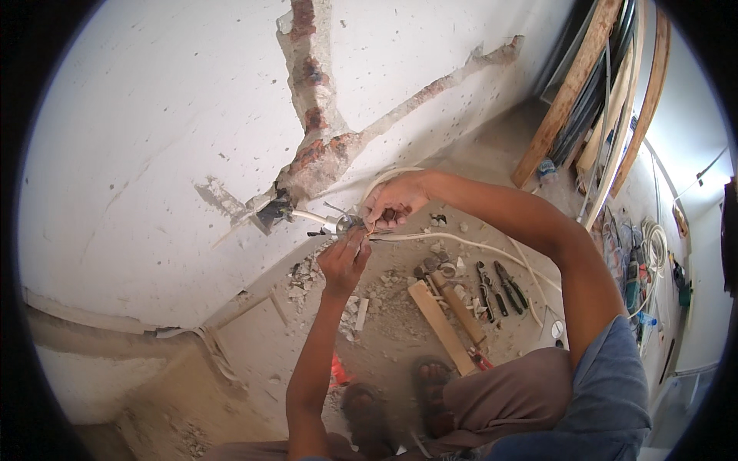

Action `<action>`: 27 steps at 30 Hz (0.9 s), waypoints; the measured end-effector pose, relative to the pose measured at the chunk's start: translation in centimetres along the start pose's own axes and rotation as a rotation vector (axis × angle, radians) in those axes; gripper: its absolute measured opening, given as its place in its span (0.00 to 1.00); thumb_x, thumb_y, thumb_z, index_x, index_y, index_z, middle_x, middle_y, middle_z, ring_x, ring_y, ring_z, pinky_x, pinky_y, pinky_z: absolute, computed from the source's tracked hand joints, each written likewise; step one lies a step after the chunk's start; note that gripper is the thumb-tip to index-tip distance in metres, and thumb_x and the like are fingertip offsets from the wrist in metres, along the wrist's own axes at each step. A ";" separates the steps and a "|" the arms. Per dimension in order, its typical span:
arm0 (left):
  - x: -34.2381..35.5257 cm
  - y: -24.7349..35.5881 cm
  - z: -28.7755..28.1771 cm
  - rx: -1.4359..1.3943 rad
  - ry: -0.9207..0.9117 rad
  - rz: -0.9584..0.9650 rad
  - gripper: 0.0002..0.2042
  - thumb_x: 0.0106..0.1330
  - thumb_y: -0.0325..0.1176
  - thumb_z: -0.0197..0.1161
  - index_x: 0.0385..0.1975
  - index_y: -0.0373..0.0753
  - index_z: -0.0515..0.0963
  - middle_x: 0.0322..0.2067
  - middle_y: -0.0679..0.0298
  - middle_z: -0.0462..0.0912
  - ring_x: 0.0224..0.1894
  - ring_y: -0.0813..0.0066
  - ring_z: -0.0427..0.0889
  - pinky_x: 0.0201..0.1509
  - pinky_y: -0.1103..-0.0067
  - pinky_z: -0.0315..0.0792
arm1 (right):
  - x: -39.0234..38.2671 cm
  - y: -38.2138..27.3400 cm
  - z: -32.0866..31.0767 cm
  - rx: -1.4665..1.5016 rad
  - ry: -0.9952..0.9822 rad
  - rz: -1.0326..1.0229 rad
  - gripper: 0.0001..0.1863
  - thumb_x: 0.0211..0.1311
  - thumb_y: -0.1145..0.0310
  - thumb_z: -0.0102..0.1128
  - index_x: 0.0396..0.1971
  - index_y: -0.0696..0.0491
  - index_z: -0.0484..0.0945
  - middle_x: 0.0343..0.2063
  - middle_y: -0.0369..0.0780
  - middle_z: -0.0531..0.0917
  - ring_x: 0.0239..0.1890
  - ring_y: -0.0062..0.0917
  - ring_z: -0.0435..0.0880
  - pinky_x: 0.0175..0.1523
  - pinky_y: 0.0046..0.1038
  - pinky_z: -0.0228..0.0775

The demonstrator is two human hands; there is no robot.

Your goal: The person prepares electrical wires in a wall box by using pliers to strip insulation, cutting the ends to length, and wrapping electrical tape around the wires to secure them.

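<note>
My left hand (pixel 344 262) and my right hand (pixel 397 201) meet in front of the wall, fingertips pinched close together. Between them runs a thin orange-brown wire (pixel 371 228), which both hands appear to grip. Just left of the fingers, a white cable (pixel 310 216) comes out of a dark opening in the wall (pixel 274 210). Several short wire ends with dark tips stick out beside my left fingertips. Another white cable (pixel 469 243) stretches right from the hands, passing under my right arm. How the wires join is hidden by the fingers.
Pliers-like hand tools (pixel 507 287) lie on the dusty floor near a hammer (pixel 455 307) and a wood strip (pixel 441 326). Rubble (pixel 361 300) is scattered below the chased wall (pixel 315 146). Planks (pixel 569 92) lean at right, near a cable coil (pixel 653 261) and power tool (pixel 633 280).
</note>
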State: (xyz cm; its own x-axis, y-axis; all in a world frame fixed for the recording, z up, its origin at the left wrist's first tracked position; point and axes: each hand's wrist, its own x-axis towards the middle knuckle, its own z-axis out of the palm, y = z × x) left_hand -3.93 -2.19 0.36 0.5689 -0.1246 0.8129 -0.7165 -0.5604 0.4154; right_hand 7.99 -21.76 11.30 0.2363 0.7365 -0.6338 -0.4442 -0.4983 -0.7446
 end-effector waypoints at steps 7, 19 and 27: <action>-0.3 0.5 0.0 0.026 -0.041 -0.067 0.11 0.62 0.28 0.68 0.44 0.34 0.83 0.40 0.52 0.88 0.38 0.57 0.89 0.41 0.70 0.82 | -0.9 2.9 0.5 0.072 0.027 -0.180 0.06 0.69 0.69 0.60 0.40 0.54 0.82 0.24 0.31 0.78 0.25 0.12 0.74 0.24 0.17 0.60; 0.7 0.2 1.5 0.150 0.095 -0.015 0.13 0.60 0.27 0.71 0.45 0.36 0.84 0.38 0.56 0.88 0.33 0.63 0.88 0.36 0.72 0.81 | -2.3 4.5 6.2 -0.979 0.897 -0.836 0.11 0.63 0.64 0.64 0.29 0.57 0.78 0.24 0.43 0.78 0.28 0.36 0.79 0.35 0.39 0.69; 0.4 -0.3 2.0 0.154 0.025 0.031 0.10 0.66 0.26 0.67 0.46 0.33 0.84 0.41 0.53 0.88 0.39 0.58 0.89 0.42 0.69 0.82 | -4.2 6.2 6.3 -0.971 0.972 -0.753 0.10 0.66 0.64 0.60 0.33 0.56 0.76 0.29 0.45 0.80 0.35 0.39 0.81 0.43 0.42 0.71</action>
State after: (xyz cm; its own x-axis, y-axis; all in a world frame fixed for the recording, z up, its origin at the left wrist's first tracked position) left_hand -2.64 -3.73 -0.25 0.5359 -0.1239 0.8351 -0.6619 -0.6757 0.3245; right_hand -1.18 -25.07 10.67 0.7549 0.5668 0.3299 0.6429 -0.5404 -0.5427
